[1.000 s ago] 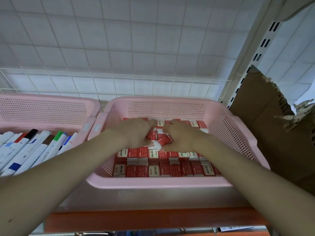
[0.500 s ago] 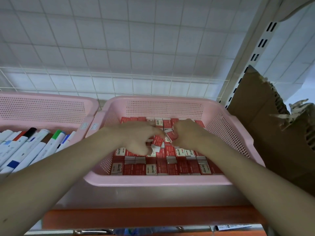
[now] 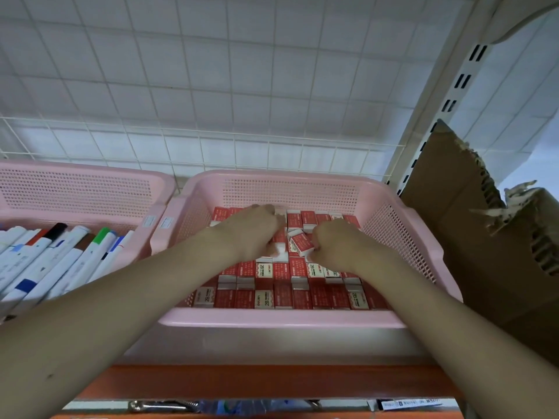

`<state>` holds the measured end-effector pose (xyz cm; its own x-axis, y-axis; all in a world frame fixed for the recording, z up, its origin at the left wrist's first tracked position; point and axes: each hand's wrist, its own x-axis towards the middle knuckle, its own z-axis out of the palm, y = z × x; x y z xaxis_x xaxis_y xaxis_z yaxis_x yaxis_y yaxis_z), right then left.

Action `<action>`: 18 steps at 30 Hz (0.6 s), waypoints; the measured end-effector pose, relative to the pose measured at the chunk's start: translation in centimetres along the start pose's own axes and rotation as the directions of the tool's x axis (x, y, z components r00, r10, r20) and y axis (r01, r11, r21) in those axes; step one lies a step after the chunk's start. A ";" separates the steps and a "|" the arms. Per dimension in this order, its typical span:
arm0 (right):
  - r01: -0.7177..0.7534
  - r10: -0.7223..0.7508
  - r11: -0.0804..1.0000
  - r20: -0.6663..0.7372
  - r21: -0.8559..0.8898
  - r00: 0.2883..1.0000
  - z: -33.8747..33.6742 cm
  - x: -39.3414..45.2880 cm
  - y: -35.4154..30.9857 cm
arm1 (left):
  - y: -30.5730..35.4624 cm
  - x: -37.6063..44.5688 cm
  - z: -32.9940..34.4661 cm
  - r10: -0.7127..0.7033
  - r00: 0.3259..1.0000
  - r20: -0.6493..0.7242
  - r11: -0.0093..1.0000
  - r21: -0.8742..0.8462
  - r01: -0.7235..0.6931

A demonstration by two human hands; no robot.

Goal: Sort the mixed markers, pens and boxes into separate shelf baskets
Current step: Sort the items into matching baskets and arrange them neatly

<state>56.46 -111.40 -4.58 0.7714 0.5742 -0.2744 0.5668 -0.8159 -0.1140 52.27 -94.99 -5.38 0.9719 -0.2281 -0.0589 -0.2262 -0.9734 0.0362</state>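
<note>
While one loose red-and-white box [image 3: 301, 243] sat tilted on top of the rows, both hands were down in the right pink basket [image 3: 272, 317], so the step in hand looked like tidying the boxes, not sorting anything new. That tilted box lay between the two hands, near the middle toward the back. The right hand [image 3: 335, 246] had its fingers curled at the box's right side and seemed to pinch it, though the fingertips were hidden, so I couldn't be sure. The left hand [image 3: 251, 228] reached further back with fingers bent down onto the boxes there; whether it gripped one or just pressed, I couldn't tell. The hands were close together, not touching.

Around them, the rest of the small boxes [image 3: 266, 297] were packed flat in fairly neat rows across the basket floor. The left pink basket [image 3: 78, 192] just beside it held the markers [image 3: 60, 261] lying side by side, caps pointing back. Both baskets stood on the shelf [image 3: 272, 346], with torn cardboard [image 3: 484, 237] off to the right.

My guess at the next move: turn that crooked box flat and slot it into a gap without knocking its neighbours out of line.
</note>
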 end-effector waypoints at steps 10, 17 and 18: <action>0.022 -0.013 0.989 0.061 -0.145 0.998 -0.9 1.4 -2.0 | -1.8 -4.4 -1.0 -0.163 0.987 0.008 0.979 0.128 0.161; -0.006 0.013 0.998 0.117 -0.058 0.993 -6.3 -2.0 -5.4 | -0.8 -3.9 -4.1 -0.151 0.984 0.093 0.989 0.015 0.150; 0.026 -0.026 1.000 0.022 0.003 0.999 -6.5 -2.7 -6.4 | -1.1 -4.7 -4.6 -0.138 0.990 0.042 0.990 0.007 0.138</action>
<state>52.60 -107.29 3.08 0.7499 0.5937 -0.2920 0.5857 -0.8009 -0.1243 48.30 -92.78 -0.52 0.9902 -0.0925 -0.1048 -0.0908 -0.9957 0.0205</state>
